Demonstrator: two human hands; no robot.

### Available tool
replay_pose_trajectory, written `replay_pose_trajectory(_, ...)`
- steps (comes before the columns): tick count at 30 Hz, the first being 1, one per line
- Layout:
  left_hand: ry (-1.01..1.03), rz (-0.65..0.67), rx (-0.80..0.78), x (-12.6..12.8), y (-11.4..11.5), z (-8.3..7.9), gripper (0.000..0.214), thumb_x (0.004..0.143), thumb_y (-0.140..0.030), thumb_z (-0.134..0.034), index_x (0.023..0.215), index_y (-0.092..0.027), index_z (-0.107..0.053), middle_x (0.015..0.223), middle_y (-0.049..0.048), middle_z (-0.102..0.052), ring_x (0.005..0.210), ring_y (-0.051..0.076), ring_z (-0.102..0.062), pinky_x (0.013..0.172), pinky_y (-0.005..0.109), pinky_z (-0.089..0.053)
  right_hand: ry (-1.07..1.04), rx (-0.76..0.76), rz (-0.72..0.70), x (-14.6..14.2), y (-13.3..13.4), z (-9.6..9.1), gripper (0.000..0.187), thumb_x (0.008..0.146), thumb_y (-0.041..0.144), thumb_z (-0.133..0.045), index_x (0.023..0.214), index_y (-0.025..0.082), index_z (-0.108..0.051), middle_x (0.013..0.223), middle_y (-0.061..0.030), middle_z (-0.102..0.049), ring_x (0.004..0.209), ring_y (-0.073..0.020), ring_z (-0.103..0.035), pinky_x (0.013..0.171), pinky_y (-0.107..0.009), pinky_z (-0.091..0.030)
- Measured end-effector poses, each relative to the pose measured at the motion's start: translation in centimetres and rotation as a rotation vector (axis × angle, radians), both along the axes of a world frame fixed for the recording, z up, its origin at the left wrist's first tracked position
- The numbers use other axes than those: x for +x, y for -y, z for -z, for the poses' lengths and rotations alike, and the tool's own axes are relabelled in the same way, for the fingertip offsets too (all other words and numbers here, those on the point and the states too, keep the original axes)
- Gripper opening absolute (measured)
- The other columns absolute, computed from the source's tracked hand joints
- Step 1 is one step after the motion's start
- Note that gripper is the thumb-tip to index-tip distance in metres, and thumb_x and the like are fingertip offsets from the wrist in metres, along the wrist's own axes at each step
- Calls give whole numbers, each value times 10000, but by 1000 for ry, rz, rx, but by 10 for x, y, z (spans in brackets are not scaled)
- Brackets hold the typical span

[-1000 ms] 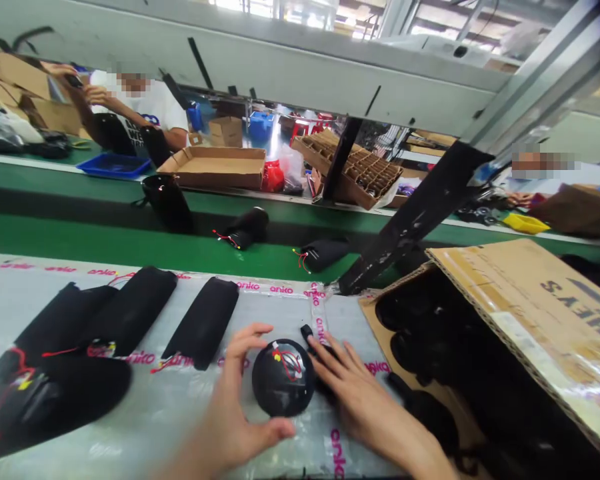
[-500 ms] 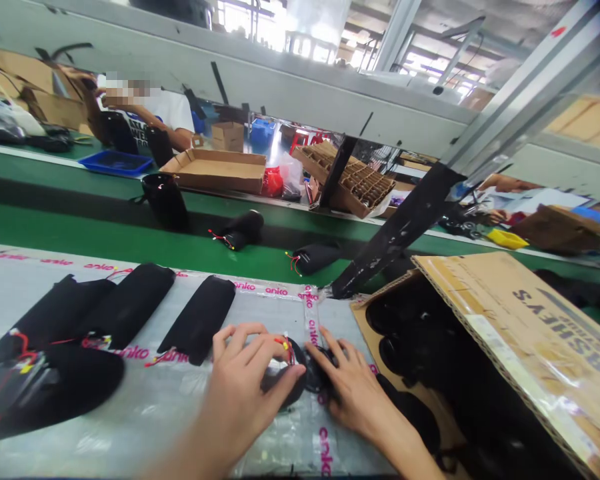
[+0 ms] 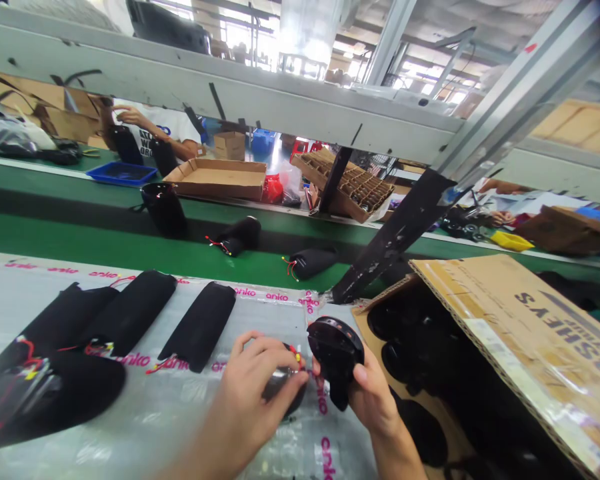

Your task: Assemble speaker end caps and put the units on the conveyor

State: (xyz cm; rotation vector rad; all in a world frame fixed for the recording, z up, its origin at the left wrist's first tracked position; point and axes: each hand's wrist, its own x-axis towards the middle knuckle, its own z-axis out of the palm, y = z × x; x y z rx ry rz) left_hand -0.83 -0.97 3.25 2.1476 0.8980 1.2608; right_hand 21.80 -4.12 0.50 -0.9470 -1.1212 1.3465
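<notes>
My left hand (image 3: 263, 387) is wrapped around a black cylinder (image 3: 294, 400) with red and yellow wire ends, which rests near the table's front. Most of that cylinder is hidden by the hand. In my right hand (image 3: 375, 393) is a round black plastic part (image 3: 336, 347) with a shiny rim, raised just right of the cylinder and tilted. Left of my hands lies a black cloth-covered cylinder (image 3: 199, 327) with wires at its near end. Beyond it are another such cylinder (image 3: 135, 310) and a blurred one (image 3: 75, 393) at the near left.
An open cardboard box (image 3: 525, 333) with several black round parts stands at the right. Past the table runs a green conveyor belt (image 3: 80, 230) bearing more black cylinders (image 3: 240, 235). A slanted black post (image 3: 393, 233) rises behind the box. Across the belt a co-worker's arm (image 3: 150, 123) shows.
My right hand has lifted the round black part off the table and turned it upright. My left hand stays on the wired cylinder, nearly unmoved.
</notes>
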Motion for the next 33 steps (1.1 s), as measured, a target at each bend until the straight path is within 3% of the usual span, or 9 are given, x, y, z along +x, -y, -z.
replay_pose_trajectory(3,42,15,-31,4,-3,1,156,1017,-107,-692,1033,-260,-666,943,-44,-815,828,171,-772,1081,411,-415,103,53,8,-2,-2,-7,829,894,724,-719,1572,275,-558,1257,-136,-782,999,-355,-782,924,-517,-646)
replay_pose_trajectory(5,73,23,-56,5,-5,2,166,1005,-96,-709,1034,-254,-665,930,-58,-818,786,157,-773,1068,397,-420,162,72,-8,2,-5,-12,795,915,688,-736,1591,308,-561,1498,-129,-682,1230,-380,-732,1099,-547,-574)
replay_pose_trajectory(9,89,37,-66,5,-6,1,165,1003,-88,-712,1025,-251,-703,939,-35,-820,811,169,-760,988,381,-467,216,82,-66,7,-10,-25,755,931,671,-727,1587,326,-584,1628,-96,-595,1456,-397,-594,1243,-577,-440)
replay_pose_trajectory(15,109,57,-117,3,-6,-5,129,997,-121,-715,967,-244,-741,912,0,-816,841,198,-737,895,365,-531,259,113,-161,10,-17,-35,749,924,648,-716,1585,316,-596,1633,-96,-598,1460,-405,-596,1240,-581,-446)
replay_pose_trajectory(21,123,-7,-166,5,-6,-3,129,975,-112,-703,941,-232,-736,903,9,-808,872,204,-745,826,320,-567,270,136,-228,20,-17,-38,752,914,696,-719,1559,323,-618,1590,-93,-641,1436,-420,-619,1220,-583,-471)
replay_pose_trajectory(27,117,-47,-124,12,-1,-3,120,972,-116,-678,921,-219,-712,861,5,-779,818,192,-734,771,303,-557,339,176,-90,11,11,-38,709,958,642,-748,1589,389,-546,1481,-94,-683,1105,-330,-799,962,-456,-670)
replay_pose_trajectory(31,96,-30,-67,12,-2,-4,128,978,-104,-676,917,-213,-703,844,7,-766,805,194,-709,780,315,-539,396,198,2,2,21,-32,737,941,619,-788,1590,374,-540,1579,-129,-585,1165,-360,-781,944,-461,-688)
replay_pose_trajectory(33,80,7,-6,11,-4,-5,133,994,-93,-668,940,-208,-706,844,8,-762,801,191,-695,795,320,-529,396,169,21,-2,21,-32,740,932,614,-805,1583,377,-546,1588,-134,-565,1101,-339,-802,925,-450,-692)
